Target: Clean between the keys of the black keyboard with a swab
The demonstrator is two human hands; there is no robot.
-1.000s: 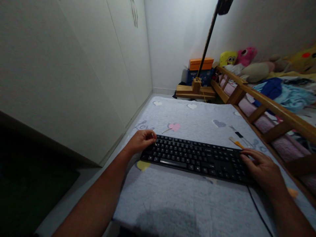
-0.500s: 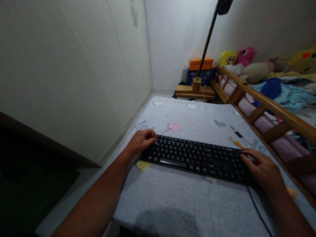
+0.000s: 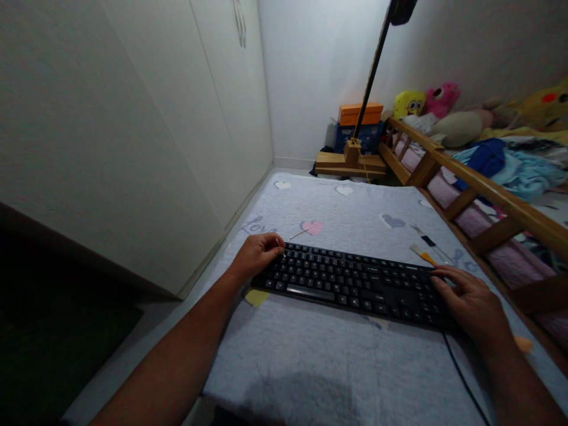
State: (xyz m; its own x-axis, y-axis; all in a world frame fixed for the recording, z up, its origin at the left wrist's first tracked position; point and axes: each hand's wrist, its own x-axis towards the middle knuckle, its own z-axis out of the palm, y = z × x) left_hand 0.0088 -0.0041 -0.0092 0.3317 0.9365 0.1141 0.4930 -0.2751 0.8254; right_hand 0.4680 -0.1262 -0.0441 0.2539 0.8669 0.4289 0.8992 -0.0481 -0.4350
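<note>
A black keyboard [image 3: 331,278] lies across the cloth-covered surface, its cable running off the right end toward me. Pinched between the thumb and fingers of my left hand [image 3: 257,255] is a thin white cotton swab [image 3: 284,254], its lower tip at the keys in the keyboard's upper left corner. My right hand [image 3: 473,302] grips the keyboard's right end, with fingers along the far edge and the number keys partly covered. Beyond the keyboard, another cotton swab [image 3: 299,234] rests by a pink heart print.
A small brush with a yellow handle [image 3: 423,255] and a slim tool with a black band [image 3: 429,241] lie beyond my right hand. A wooden bed rail [image 3: 483,174] borders the right side, a white wardrobe [image 3: 213,130] the left. A wooden stand [image 3: 352,160] is behind.
My left hand has shifted slightly to the right over the corner keys, with the cotton swab still pinched. My right hand and the keyboard stay nearly in place.
</note>
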